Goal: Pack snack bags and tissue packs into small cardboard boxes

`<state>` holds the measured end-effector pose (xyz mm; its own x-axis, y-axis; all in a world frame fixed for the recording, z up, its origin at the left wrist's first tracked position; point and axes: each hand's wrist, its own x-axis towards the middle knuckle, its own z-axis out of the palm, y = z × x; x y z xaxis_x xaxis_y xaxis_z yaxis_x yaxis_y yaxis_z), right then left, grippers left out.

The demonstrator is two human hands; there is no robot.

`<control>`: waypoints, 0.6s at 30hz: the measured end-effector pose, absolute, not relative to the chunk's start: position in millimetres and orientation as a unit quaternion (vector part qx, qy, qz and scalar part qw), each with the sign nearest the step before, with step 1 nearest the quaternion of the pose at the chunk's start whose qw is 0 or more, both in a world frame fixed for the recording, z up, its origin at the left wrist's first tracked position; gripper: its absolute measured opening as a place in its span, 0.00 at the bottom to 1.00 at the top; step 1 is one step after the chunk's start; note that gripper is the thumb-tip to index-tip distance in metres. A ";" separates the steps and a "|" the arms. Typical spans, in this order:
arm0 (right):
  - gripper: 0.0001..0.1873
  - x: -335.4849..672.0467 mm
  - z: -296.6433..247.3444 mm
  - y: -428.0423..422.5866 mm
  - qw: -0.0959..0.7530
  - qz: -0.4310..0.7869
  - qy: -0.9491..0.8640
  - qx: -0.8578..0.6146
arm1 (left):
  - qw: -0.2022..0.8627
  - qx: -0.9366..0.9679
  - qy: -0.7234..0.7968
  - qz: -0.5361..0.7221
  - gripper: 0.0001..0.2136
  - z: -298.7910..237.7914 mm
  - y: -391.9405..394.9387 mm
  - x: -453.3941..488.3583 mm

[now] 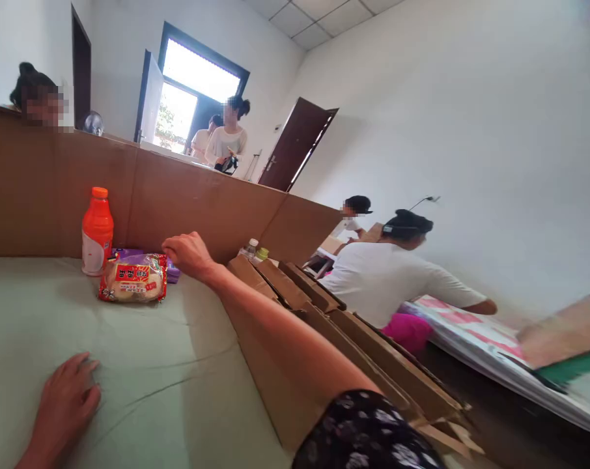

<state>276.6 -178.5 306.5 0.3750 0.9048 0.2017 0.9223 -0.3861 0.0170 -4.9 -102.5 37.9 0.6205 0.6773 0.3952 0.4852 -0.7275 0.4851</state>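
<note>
My left hand (68,404) lies on the pale green cloth (143,397), palm down with fingers stretched out, holding nothing. Farther forward, my right hand (190,254) has its fingers curled together beside a purple packet (174,272); whatever is in its grip is hidden. Left of that hand lies a clear and red wrapped pastry (133,281), partly over the purple packet. An orange bottle (98,231) with an orange cap stands upright just behind the pastry, against the cardboard wall.
A cardboard wall (197,202) runs along the back. Cardboard dividers (319,326) form slots on the right, with a small clear bottle (251,246) and a yellow-green cap (262,253) at their far end. Several people are beyond; one in a white shirt (373,273) sits by stacked sheets (490,339).
</note>
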 end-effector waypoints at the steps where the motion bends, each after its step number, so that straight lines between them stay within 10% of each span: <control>1: 0.16 288.0 310.9 -193.8 0.049 -0.084 -0.531 -0.842 | 0.150 0.891 0.325 0.279 0.18 37.9 -101.4 -4.7; 18: 0.15 432.3 283.0 -368.0 0.043 0.145 -0.295 -0.943 | 0.094 0.907 0.355 0.209 0.21 66.4 -93.2 3.9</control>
<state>432.3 -368.0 283.0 0.7839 0.5691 -0.2480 0.5444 -0.8222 -0.1660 3.9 -93.2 66.4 0.6613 0.6821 0.3123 0.6035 -0.7309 0.3187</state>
